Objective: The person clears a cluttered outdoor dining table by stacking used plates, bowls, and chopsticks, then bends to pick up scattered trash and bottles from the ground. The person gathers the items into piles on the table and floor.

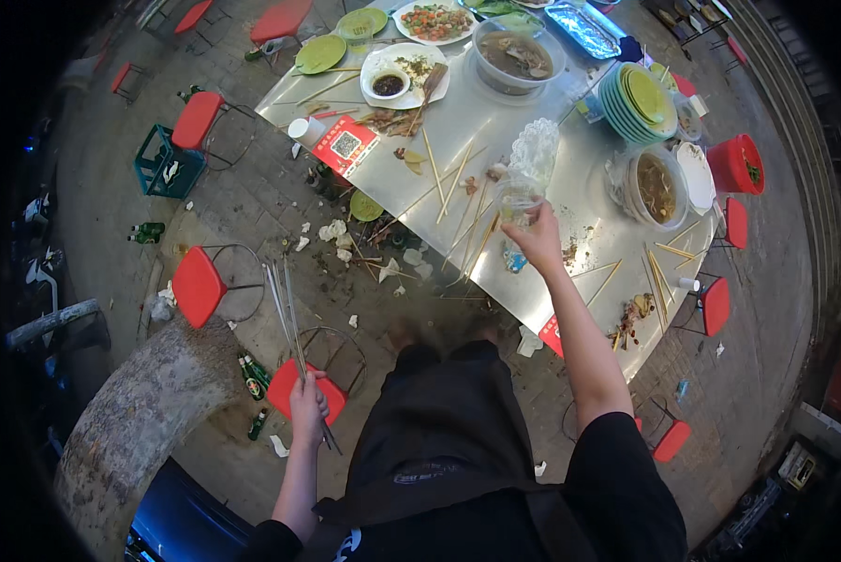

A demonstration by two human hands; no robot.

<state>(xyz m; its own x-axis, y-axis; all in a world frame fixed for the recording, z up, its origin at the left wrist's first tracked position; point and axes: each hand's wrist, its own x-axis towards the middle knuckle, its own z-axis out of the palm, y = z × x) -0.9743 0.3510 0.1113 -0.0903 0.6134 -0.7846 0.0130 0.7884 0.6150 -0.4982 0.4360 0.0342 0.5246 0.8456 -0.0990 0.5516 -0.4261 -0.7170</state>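
My left hand point(309, 409) is closed around a bundle of long metal skewers point(288, 319), held upright over a red stool seat point(322, 393). Over the metal-topped table point(427, 218), my right hand point(538, 242) grips a clear plastic cup point(517, 195). Just beyond the cup is a crumpled white lacy sheet point(536, 144). Used wooden skewers point(455, 184) and food scraps lie to the left of that hand. A small blue wrapper point(514, 258) is below the cup. Whether the cup holds anything is hard to tell.
Soup stands in two plastic bowls point(482, 72) point(679, 184). Stacked green plates point(635, 105) and a red bin point(740, 165) are at the right. A white plate point(429, 98) bears a sauce bowl. Stools, a bottle crate point(171, 175), bottles point(253, 376) and litter cover the floor leftward.
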